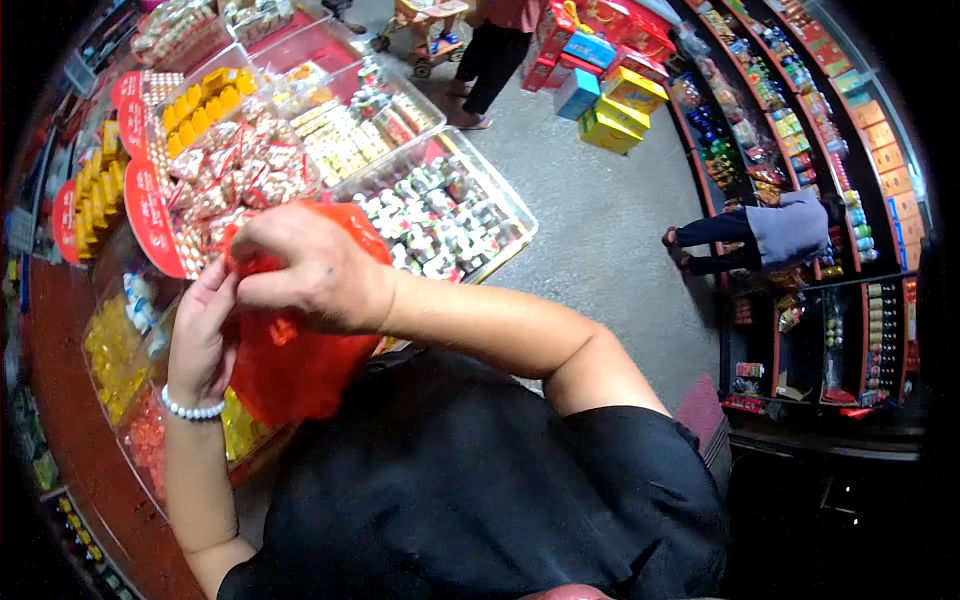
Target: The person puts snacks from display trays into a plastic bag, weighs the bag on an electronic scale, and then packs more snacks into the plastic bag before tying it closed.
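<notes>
A thin red plastic bag hangs in front of my chest, its lower part bulging slightly. My right hand is closed on the upper edge of the bag, knuckles up, fingers curled inward. Close against it, my left hand pinches the same edge with thumb and fingers; a white bead bracelet circles that wrist. Whatever the bag contains is hidden. Just beyond my hands lie red-and-white wrapped packets in a clear display bin, with small black, white and green wrapped pieces in the bin to the right.
Yellow packs and red signs line the left counter. Bins of yellow pieces sit below. Colourful boxes are stacked on the floor ahead. At right, a person bends at the shelves; another person stands beyond the bins.
</notes>
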### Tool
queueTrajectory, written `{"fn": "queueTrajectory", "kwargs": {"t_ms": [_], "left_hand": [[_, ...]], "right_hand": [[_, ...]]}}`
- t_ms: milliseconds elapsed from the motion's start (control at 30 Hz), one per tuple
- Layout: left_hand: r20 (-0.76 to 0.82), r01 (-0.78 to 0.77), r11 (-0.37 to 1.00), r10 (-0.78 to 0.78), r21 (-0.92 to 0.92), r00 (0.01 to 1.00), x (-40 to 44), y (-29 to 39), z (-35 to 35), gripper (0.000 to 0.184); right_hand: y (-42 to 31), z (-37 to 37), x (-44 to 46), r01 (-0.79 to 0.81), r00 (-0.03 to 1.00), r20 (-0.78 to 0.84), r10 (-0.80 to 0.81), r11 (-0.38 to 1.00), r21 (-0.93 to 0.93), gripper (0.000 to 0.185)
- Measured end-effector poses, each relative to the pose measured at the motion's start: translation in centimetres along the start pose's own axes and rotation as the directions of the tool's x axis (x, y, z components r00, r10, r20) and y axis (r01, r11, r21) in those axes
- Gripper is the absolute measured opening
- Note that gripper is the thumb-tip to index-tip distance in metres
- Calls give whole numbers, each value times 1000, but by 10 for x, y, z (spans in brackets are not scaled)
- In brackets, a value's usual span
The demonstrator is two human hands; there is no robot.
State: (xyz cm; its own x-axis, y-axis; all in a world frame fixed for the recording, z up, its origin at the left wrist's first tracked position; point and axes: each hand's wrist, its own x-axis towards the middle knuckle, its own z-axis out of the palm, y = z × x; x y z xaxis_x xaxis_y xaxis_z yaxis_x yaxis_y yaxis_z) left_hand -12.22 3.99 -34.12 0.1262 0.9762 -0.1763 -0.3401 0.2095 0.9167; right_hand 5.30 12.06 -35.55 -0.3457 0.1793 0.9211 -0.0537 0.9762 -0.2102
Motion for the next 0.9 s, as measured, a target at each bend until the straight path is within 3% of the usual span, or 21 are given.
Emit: {"fn": "queueTrajectory", "kwargs": {"t_ms": [100,133,167,233,300,367,400,433,467,500,567,600,633,667,700,733,767,800,833,900], "left_hand": [[-53,-104,995,103,-5,993,-5,19,9,44],[-165,-164,986,159,-18,974,-4,21,30,36],[-178,-162,987,158,-13,971,-4,20,25,36],[-141,-300,832,404,466,904,-8,16,6,24],[-97,-383,594,618,708,780,-14,20,3,19],[-160,-357,619,622,700,767,-11,3,-31,16],[-336,-207,768,483,606,809,-7,-16,-63,13],[-488,-64,881,319,469,813,-10,-32,-91,10],[-513,8,897,245,441,823,-18,-41,-92,8],[-529,81,909,164,409,832,-22,-45,-85,6],[-414,-19,854,272,521,869,-26,-35,-80,6],[-412,-31,832,306,554,858,-27,-26,-74,8],[-331,-30,839,247,544,911,-30,-13,-69,4],[-244,-62,906,178,419,953,-34,2,-61,6],[-142,-78,955,122,285,982,-37,13,-53,7],[-150,-79,954,127,289,981,-38,18,-45,7],[-62,-80,987,89,141,994,-38,19,-36,10],[32,-64,998,65,-9,997,-38,19,-30,13],[3,-26,998,26,-59,1000,-38,16,-28,13],[-29,-100,978,97,-184,995,-31,8,-22,14]], "right_hand": [[-7,-20,7,-50,990,119,72,982,-180,7],[-6,-22,8,-38,988,141,62,985,-169,14],[-6,-23,7,-40,989,137,61,987,-156,14],[-3,-16,2,-105,972,219,85,991,82,23],[-2,-18,-5,-85,971,231,64,993,78,33],[0,-37,-22,-124,925,366,102,992,39,34],[3,-43,-38,-165,882,451,135,986,28,33],[6,-51,-61,-251,770,600,216,968,-28,34],[6,-52,-76,-254,786,581,211,967,-7,33],[-2,-57,-72,-388,717,635,287,921,22,37],[-14,-58,-52,-577,704,566,428,809,107,37],[-14,-58,-39,-582,728,523,443,803,129,37],[-8,-57,-28,-582,750,477,458,799,149,36],[-3,-51,-24,-646,741,438,509,718,258,31],[-4,-43,-22,-770,634,459,622,456,446,22],[-9,-39,-10,-794,571,478,668,302,527,17],[-15,-37,0,-793,501,505,703,139,594,12],[-10,-31,-5,-854,454,517,726,190,484,7],[-10,-28,-3,-889,437,542,718,254,381,12],[-10,-25,-5,-579,748,489,448,801,152,23]]}}
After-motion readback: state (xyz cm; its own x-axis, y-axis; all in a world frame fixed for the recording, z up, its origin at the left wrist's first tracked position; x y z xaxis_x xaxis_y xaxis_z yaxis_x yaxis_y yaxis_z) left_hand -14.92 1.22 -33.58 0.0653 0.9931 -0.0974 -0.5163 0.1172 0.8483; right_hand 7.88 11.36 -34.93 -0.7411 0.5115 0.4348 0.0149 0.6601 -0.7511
